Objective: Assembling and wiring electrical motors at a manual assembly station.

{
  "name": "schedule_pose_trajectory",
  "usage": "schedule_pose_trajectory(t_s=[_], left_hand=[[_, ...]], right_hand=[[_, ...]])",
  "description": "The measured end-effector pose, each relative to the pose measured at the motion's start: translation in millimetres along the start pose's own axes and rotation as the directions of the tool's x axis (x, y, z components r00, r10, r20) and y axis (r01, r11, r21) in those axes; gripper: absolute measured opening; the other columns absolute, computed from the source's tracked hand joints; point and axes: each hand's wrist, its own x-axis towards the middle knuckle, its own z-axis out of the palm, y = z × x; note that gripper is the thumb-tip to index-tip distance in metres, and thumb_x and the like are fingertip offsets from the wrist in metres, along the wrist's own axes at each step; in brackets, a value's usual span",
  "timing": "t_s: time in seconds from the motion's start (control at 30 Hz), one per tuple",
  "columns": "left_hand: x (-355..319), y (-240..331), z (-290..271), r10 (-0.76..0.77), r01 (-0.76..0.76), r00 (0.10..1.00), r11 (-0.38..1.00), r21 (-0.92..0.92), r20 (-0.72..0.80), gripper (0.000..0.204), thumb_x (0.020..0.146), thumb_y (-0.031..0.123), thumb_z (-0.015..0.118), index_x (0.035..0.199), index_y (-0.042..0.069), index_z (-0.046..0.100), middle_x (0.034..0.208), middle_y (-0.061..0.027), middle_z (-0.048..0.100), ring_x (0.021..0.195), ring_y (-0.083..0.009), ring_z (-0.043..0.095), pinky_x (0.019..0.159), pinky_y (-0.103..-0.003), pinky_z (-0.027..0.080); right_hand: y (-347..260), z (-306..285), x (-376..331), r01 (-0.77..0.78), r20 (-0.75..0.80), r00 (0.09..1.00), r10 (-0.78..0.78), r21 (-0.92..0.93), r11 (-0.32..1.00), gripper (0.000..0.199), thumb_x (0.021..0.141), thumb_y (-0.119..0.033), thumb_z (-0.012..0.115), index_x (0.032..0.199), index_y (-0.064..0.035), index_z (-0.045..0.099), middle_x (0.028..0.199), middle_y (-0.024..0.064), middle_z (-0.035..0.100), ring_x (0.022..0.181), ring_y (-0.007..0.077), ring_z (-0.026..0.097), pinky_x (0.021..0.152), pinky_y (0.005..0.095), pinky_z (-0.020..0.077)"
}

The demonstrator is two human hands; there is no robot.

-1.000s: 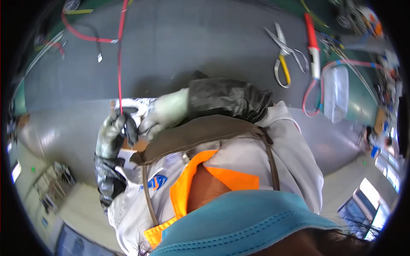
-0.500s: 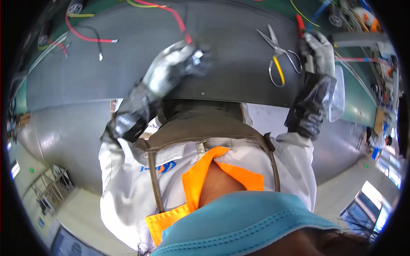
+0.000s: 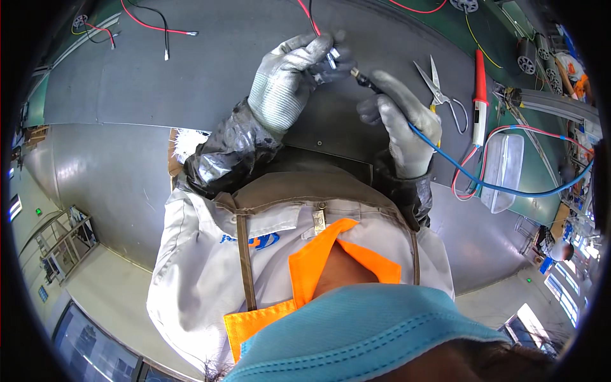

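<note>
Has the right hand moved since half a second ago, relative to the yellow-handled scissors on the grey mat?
Yes. The right hand has come left off the far side of the yellow-handled scissors, toward the left hand.

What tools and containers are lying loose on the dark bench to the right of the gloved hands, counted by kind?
Metal scissors with yellow-lined handles: 1
Red-handled pen-shaped tool with a white lower body: 1
Clear plastic box: 1
Total: 3
</note>
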Motion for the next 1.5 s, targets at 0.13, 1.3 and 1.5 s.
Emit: schedule_pose_trajectory(t_s=[0.13,1.3,1.5], left_hand=[[-4.9,3.9,11.2,-0.027,0.026,0.998,0.999,-0.024,-0.050,0.034,0.100,0.019,0.062,0.122,-0.007,0.061,0.108,-0.0139,0.070,0.097,-0.0196,0.069,0.087,-0.032,0.056],[9.5,-19.1,-32.7,-0.050,0.044,0.997,0.992,-0.119,-0.053,0.025,0.103,0.020,0.054,0.118,0.003,0.063,0.124,-0.0164,0.066,0.107,-0.0224,0.063,0.096,-0.045,0.051],[7.2,-25.2,-37.3,-0.102,0.098,0.994,0.992,-0.082,-0.043,0.028,0.102,0.023,0.057,0.115,-0.001,0.065,0.112,-0.0138,0.071,0.103,-0.0220,0.067,0.093,-0.038,0.052]], right_hand=[[7.8,18.7,6.3,0.086,-0.140,0.986,-0.091,-0.045,0.995,0.035,0.093,-0.002,0.061,0.127,0.0025,0.065,0.086,0.0126,0.075,0.073,0.0123,0.069,0.067,0.0257,0.0562],[82.7,-213.0,1.9,-0.427,-0.428,0.900,-0.081,-0.904,0.027,0.044,0.081,-0.019,0.069,0.124,-0.0084,0.065,0.101,0.0189,0.069,0.092,0.0381,0.067,0.080,0.0477,0.0536],[101.5,-198.5,39.6,-0.175,-0.380,0.922,0.079,-0.226,0.958,0.058,0.088,0.005,0.065,0.144,0.0007,0.051,0.129,0.0118,0.064,0.108,0.0106,0.061,0.092,0.0237,0.0483]])
